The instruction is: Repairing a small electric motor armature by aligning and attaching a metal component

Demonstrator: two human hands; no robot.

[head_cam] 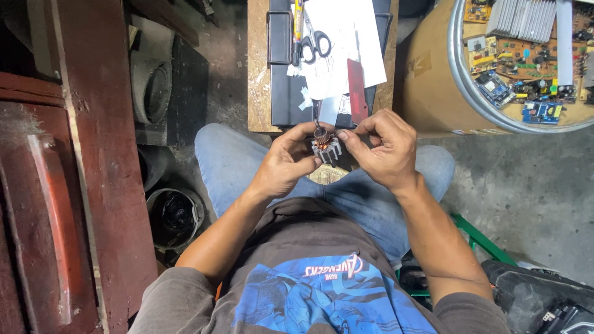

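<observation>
I hold a small motor armature (326,147) above my lap, a slotted grey metal core with a copper-coloured end and a thin shaft pointing away from me. My left hand (286,162) grips the core from the left side. My right hand (382,148) pinches it from the right with thumb and forefinger at the copper end. My jeans-clad knees lie just beneath. Whether a wire runs between my fingers is too small to tell.
A small wooden table (258,68) ahead carries a black case (291,93), scissors (315,44), papers and a red flat tool (357,80). A round drum (433,74) at right holds circuit boards. A dark wooden cabinet (80,154) stands left; a black round can (175,216) sits on the floor.
</observation>
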